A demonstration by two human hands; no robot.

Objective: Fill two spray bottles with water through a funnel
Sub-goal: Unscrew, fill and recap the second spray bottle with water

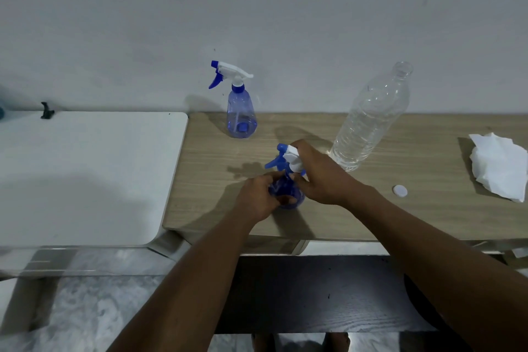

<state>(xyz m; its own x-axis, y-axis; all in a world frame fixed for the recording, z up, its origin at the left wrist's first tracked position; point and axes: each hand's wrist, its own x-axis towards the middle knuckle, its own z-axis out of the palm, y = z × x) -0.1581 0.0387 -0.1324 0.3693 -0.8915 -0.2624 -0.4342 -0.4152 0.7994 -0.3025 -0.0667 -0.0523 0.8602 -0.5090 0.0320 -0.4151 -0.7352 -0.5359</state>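
- Step in hand, as judged: working the spray head at the neck of the near bottle (286, 190); whether it is being unscrewed or tightened cannot be told.
- Left hand (258, 197): clasped round the blue body of the near bottle, steadying it on the wooden table (400, 217).
- Right hand (318, 173): clenched over the white-and-blue spray head (287, 156), fingers at the collar.
- Near bottle: upright at table centre, between the two hands and touching both; contents not discernible.
- Far bottle (241, 114): upright against the wall, well apart from the hands, spray head on; a little liquid seems to sit at its base.
- Water bottle (371, 117): clear, uncapped, partly full, standing just right of the right hand.
- Cap (400, 190): small, white, on the table right of the right wrist.
- Tissue (498, 166): crumpled, white, at the far right edge.
- Funnel: none in view.
- Next move, as judged: if the head is coming off, lift it clear with its dip tube and set it aside, then find a funnel before pouring; the left hand's hold should keep the light bottle from tipping.
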